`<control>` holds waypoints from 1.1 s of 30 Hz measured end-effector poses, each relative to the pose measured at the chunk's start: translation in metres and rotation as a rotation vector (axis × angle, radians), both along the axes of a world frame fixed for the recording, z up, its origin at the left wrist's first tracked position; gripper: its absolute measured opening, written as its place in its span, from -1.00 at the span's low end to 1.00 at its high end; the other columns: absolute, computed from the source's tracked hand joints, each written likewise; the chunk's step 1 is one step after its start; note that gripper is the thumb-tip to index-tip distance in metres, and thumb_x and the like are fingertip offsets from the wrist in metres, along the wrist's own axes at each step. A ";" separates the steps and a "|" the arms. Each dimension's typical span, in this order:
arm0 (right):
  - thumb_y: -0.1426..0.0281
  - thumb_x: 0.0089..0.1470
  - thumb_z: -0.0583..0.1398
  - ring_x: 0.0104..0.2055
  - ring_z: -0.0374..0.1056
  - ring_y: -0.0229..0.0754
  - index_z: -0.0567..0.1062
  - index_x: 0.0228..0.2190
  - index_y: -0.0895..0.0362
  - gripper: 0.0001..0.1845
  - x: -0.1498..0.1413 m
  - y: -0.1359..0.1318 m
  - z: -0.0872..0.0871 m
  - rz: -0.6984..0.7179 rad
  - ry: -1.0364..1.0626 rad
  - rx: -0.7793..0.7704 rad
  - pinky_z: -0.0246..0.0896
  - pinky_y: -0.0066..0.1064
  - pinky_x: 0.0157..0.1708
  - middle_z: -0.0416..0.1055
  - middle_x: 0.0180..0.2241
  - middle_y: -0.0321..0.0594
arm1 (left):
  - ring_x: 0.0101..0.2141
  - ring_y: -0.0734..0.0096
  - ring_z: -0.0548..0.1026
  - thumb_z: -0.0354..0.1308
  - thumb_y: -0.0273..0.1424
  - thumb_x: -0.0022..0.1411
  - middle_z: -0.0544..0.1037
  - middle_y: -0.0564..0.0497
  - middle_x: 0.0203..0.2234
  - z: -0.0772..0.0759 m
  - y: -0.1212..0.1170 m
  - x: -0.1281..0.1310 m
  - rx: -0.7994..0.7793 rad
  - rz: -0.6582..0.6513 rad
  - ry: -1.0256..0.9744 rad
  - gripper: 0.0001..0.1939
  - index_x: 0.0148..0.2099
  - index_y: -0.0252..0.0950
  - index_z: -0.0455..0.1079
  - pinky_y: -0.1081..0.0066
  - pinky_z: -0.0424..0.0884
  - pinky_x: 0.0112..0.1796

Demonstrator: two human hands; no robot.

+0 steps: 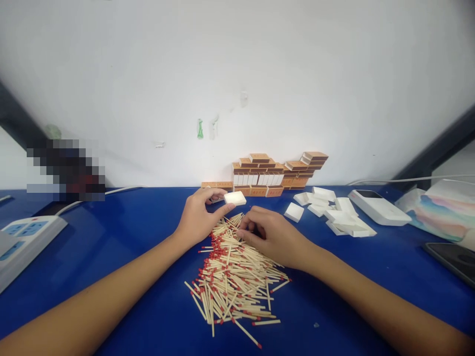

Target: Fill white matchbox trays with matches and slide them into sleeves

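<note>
A loose heap of red-tipped matches lies on the blue table in front of me. My left hand holds a small white matchbox tray between thumb and fingertips, just above the far end of the heap. Palm down on the top of the heap, my right hand has its fingers curled into the matches; whether it grips any I cannot tell.
Stacked orange matchboxes stand against the white wall. Several empty white trays lie to the right, then a white device, a colourful packet and a dark phone. A power strip sits at left.
</note>
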State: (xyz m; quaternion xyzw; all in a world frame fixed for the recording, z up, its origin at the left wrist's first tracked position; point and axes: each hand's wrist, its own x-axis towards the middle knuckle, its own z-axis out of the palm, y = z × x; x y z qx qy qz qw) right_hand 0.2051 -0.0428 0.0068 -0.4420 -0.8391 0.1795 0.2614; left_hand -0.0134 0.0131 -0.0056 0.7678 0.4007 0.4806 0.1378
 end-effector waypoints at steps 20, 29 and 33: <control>0.37 0.27 0.29 -0.33 0.30 -0.23 0.50 -0.38 0.10 -0.85 0.009 0.004 0.010 0.016 -0.080 -0.066 0.13 -0.37 -0.34 0.41 -0.37 -0.27 | -0.27 0.30 0.58 0.43 -0.30 0.22 0.66 -0.02 -0.23 0.000 -0.001 0.000 0.017 -0.020 0.006 -0.73 -0.04 -0.18 0.58 0.24 0.56 -0.21; 0.39 0.32 0.23 -0.31 0.32 -0.23 0.46 -0.33 0.10 -0.86 0.007 0.004 0.013 0.051 -0.149 -0.054 0.18 -0.38 -0.31 0.40 -0.29 -0.25 | -0.28 0.32 0.56 0.42 -0.31 0.23 0.64 -0.01 -0.25 0.002 -0.003 0.000 0.010 -0.011 0.009 -0.76 -0.05 -0.19 0.58 0.26 0.55 -0.21; 0.37 0.36 0.18 -0.32 0.33 -0.21 0.41 -0.33 0.11 -0.83 0.005 0.000 0.015 0.019 -0.226 -0.059 0.20 -0.36 -0.33 0.41 -0.26 -0.21 | -0.27 0.31 0.56 0.42 -0.30 0.23 0.64 -0.02 -0.25 0.002 -0.003 0.000 0.016 -0.025 0.010 -0.74 -0.04 -0.18 0.58 0.25 0.55 -0.19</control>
